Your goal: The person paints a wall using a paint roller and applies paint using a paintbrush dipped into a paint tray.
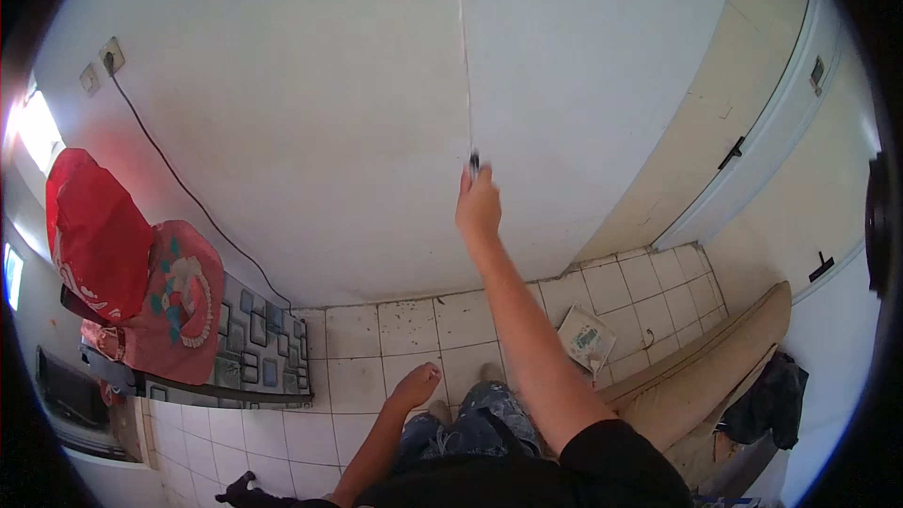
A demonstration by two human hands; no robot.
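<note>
My right hand (pixel 480 201) is raised to the white wall (pixel 317 120), closed around a small tool (pixel 474 159) with a dark tip; motion blur hides its exact kind. From that tip a thin pale line (pixel 465 56) runs up the wall and bends to the right near the top. My left hand (pixel 417 386) hangs low over the tiled floor, away from the wall, its fingers curled; whether anything small is inside them cannot be told.
At left a patterned table (pixel 264 360) bears a red bag (pixel 99 240) and a pink cloth (pixel 187 296); a black cord (pixel 176 176) runs from a wall socket (pixel 111 55). A square plastic tray (pixel 587 339) lies on the floor, right, beside a brown upholstered piece (pixel 705 374). Doors stand farther right.
</note>
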